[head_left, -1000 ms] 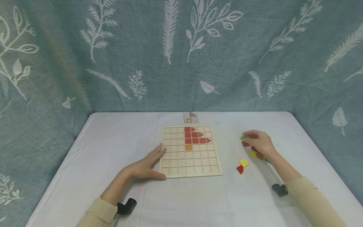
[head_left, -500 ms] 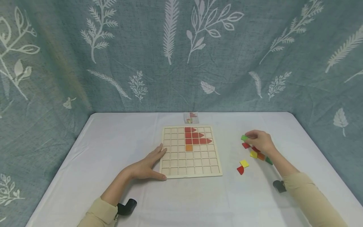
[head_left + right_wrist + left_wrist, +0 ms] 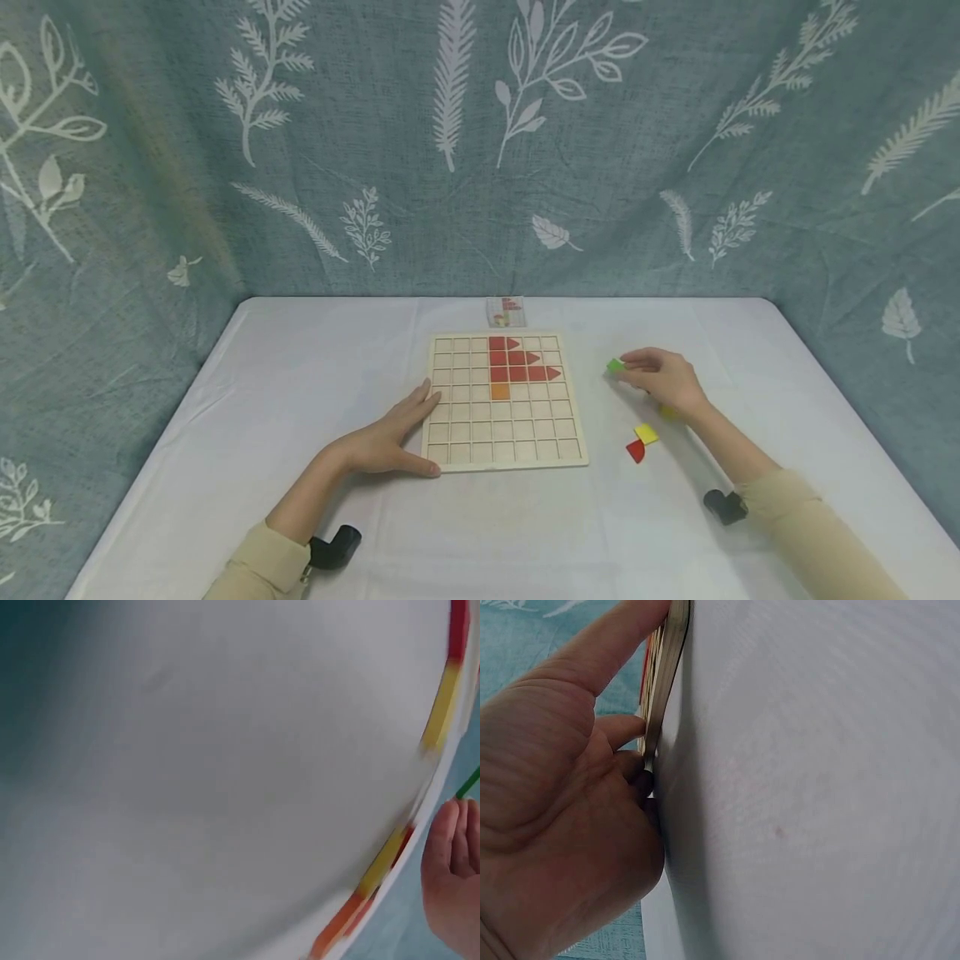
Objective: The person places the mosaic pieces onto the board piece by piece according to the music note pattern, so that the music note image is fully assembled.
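Note:
My right hand (image 3: 667, 383) pinches a green square tile (image 3: 616, 365) between thumb and fingertips, held up over the table to the right of the board. The right wrist view shows the green tile (image 3: 471, 780) edge-on at the fingertips. My left hand (image 3: 382, 437) rests along the left edge of a wooden grid board (image 3: 480, 433), fingers extended and thumb by the near left corner. Three rows of red tiles (image 3: 517, 373), each ending in a point, lie in the board's upper grid. Below them sits one orange square tile (image 3: 499, 391).
A small pattern card (image 3: 506, 312) lies behind the board. A yellow square tile (image 3: 646, 433) touches a red quarter-round tile (image 3: 635, 451) on the white table. Another yellow tile (image 3: 668, 412) is partly hidden under my right hand; an orange tile (image 3: 337, 926) shows in the right wrist view.
My right hand has lifted the green tile from the loose pile and carried it left toward the board. The left hand and the board stay where they were.

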`<state>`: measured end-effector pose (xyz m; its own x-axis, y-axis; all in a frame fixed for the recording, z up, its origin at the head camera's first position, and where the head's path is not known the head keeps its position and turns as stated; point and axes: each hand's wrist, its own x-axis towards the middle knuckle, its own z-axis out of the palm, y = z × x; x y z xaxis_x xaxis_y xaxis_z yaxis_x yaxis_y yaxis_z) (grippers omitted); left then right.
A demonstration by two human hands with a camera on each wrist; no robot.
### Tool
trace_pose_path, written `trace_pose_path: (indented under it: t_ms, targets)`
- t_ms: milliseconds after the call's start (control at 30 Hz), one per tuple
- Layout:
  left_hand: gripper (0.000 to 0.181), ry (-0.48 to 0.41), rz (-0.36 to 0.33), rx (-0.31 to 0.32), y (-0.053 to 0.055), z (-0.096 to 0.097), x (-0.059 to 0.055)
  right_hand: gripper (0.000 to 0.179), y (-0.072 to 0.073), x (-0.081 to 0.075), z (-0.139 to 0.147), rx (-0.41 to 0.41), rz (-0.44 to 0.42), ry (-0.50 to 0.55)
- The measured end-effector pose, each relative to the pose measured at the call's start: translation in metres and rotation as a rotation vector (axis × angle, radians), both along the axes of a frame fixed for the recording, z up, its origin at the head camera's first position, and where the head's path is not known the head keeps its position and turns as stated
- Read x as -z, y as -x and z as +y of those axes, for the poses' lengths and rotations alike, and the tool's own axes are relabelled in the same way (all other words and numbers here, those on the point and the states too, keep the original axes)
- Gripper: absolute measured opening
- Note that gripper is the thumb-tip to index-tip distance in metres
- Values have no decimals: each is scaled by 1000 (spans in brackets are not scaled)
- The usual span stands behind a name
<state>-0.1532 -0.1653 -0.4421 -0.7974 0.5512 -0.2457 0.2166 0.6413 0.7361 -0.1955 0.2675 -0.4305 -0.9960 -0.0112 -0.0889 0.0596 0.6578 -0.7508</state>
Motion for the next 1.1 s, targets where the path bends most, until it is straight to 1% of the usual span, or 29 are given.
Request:
trace_pose_path:
  t_ms: [67,200,300,433,533,700,767,900,967,1100]
  targets:
    - [112,-2,0,0,0,0,0,48,-2,0,-13,-20,-24,36]
    - [111,-4,-1,2,0,1,-1,44,-3,2,-39,-63,-67,75]
    - [111,1,-1,1,1,1,-1,39,-5,1,-60,-112,-68,67]
    - [111,-1,-1,-2,1,2,-2,29,-9,0,-85,-230,-1,24]
    - [111,-1,1,-6,2,2,-1,21,-11,0,-101,-339,61,1]
    - [112,15,8,-16,2,3,0,13,-9,4,-120,-504,160,-58]
    - [112,16,7,-18,3,3,0,11,-7,6,-124,-552,205,-70]
    - [111,20,7,-19,3,3,0,11,-5,8,-132,-616,288,-64]
    - [111,22,9,-18,3,3,1,11,-4,9,-135,-630,315,-62]
    - [111,20,12,-18,3,3,1,11,-3,9,-139,-632,333,-65]
